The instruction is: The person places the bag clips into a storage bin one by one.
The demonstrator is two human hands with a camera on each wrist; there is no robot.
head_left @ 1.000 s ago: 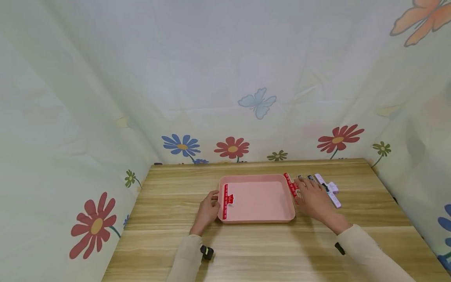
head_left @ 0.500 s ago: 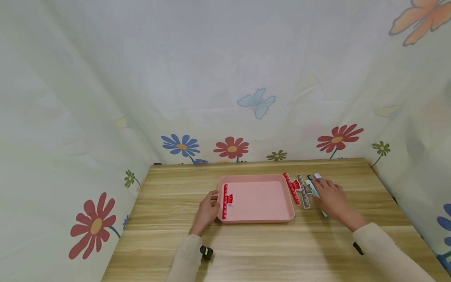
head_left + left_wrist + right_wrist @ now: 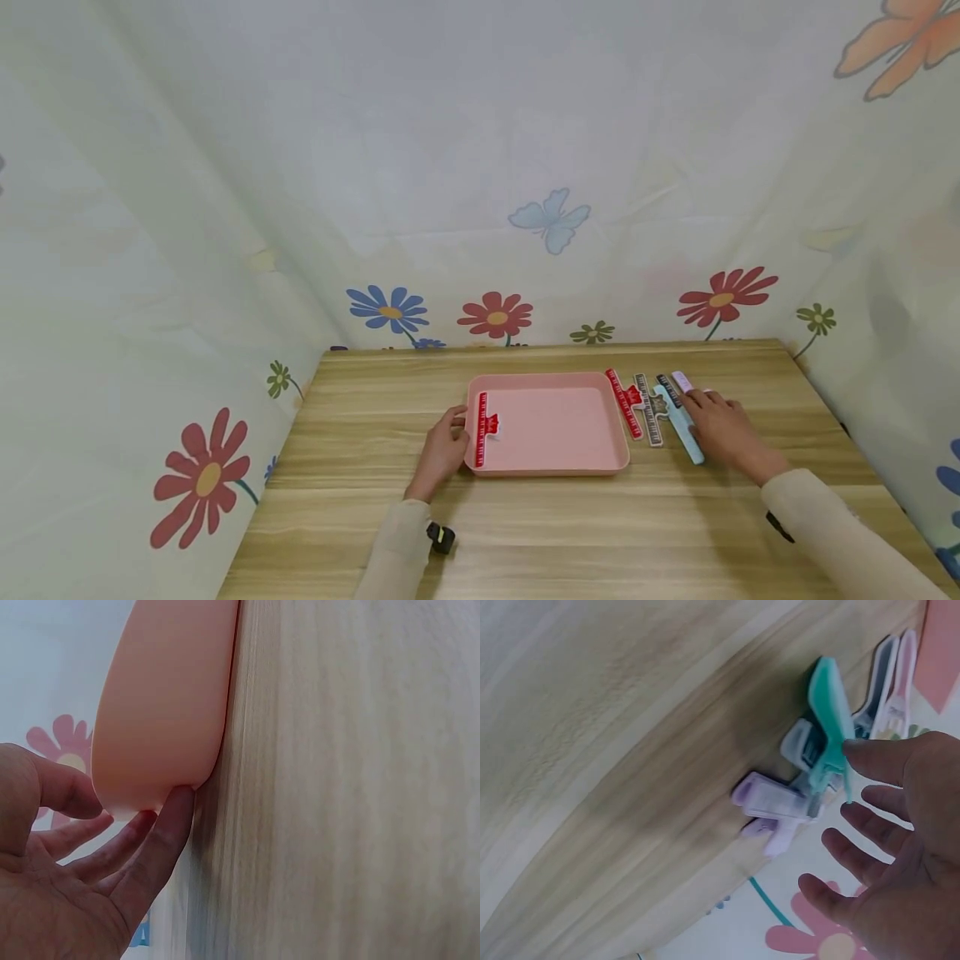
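Note:
A pink tray [image 3: 555, 427] lies on the table with a red bag clip [image 3: 482, 437] along its left side. My left hand [image 3: 443, 448] is at the tray's left end; in the left wrist view its fingertips touch the end wall, thumb by the rim. My right hand [image 3: 723, 429] hovers over the clips right of the tray, fingers spread. In the right wrist view its thumb tip meets the teal clip [image 3: 829, 724], while the other fingers extend past it. A purple clip [image 3: 772, 796] sits close by, partly hidden by the hand in the head view.
Beside the tray's right rim lie another red clip [image 3: 625, 406], a grey clip [image 3: 651, 412] and a black clip [image 3: 667, 388] partly under the teal one. Floral curtains [image 3: 551, 275] border the wooden table [image 3: 570, 533].
My right hand has moved right, from above the red and grey clips to the teal and purple ones, uncovering the clips it passed. The left hand stays at the tray.

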